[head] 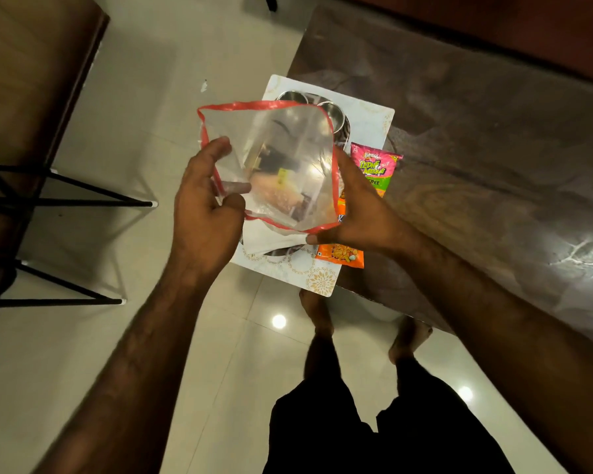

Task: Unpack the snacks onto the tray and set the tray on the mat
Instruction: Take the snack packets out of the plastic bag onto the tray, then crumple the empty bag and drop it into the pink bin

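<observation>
Clear bag [281,159] stretched between both hands' fingers [220,147]

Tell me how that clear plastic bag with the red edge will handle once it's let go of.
The clear plastic bag with the red edge is probably floppy: it bows between the left hand and right hand. It looks thin, so likely very light and prone to drifting.

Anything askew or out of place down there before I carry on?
The white patterned mat overhangs the brown table's edge, steel tray on it. The pink snack packet and orange snack packet lie beside the tray, not on it.
</observation>
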Motion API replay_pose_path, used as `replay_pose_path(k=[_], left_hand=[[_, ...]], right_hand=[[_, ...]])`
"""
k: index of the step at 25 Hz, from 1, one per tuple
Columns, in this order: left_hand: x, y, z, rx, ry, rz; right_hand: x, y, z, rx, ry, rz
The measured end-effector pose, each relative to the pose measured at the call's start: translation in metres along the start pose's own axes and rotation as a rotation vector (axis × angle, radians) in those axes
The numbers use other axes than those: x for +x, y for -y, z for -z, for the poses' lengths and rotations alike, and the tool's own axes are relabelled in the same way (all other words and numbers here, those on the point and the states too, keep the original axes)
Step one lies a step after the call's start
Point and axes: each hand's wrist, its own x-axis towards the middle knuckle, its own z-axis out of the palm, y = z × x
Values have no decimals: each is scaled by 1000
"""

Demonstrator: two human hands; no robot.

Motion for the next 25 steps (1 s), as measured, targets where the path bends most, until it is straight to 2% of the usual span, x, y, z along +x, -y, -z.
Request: replay_pose_path(k=[2, 4, 8, 11, 14, 16, 19, 21, 23, 25], left_hand=[[-4, -7, -4, -57, 20, 8], [-9, -15, -8, -178, 62, 44], [-27, -12, -7, -456, 158, 117], [-37, -7, -8, -515, 195, 214], [-48, -6, -18, -426, 160, 333], [-55, -3, -26, -442, 144, 423], [-66, -3, -36, -478, 48, 429], [-75, -6, -41, -469, -50, 404], [-83, -9, -46, -519, -108, 444], [-90, -14, -51, -633, -101, 523]], right_hand=[[8, 30, -10, 95, -30, 72], [8, 53, -21, 110, -29, 61], [-14, 79, -40, -70, -74, 88], [-28, 87, -38, -206, -89, 98], [-48, 87, -33, -317, -48, 93], [-64, 84, -29, -298, -28, 55], [-94, 77, -18, -196, -59, 36], [-113, 71, -7, -244, -129, 56], [-128, 62, 10, -311, -187, -29], [-140, 51, 32, -317, -177, -211]])
